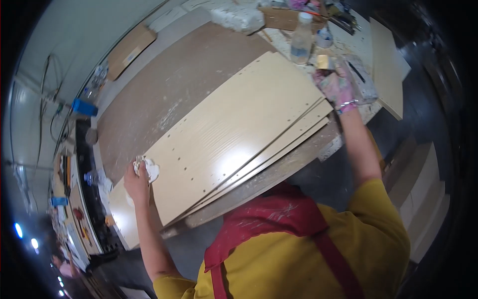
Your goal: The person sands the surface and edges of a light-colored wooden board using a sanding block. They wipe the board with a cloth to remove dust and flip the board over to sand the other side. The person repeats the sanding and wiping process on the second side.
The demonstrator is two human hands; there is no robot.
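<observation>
The fingers of the left hand [136, 182] are bent and partly closed over a crumpled white wad [151, 172], which lies by the left end of the top pale panel [224, 129]. The wad looks soft and light, easily pinched anywhere. The right hand, in a stained pink glove [338, 88], has curled fingers just beside a small yellowish block [324, 62]; whether they grip it I cannot tell. Between the hands the top panel lies slantwise on other boards, small dark holes dotting its face. It is probably stiff and fairly heavy, its glossy face likely slippery and quick to scratch, its corners prone to chipping; both long edges, well apart, seem the surest hold. Beneath the stack spreads a brown worktop [169, 84]; beyond the right hand stand a clear bottle [300, 44] and a small tub [324, 38].
</observation>
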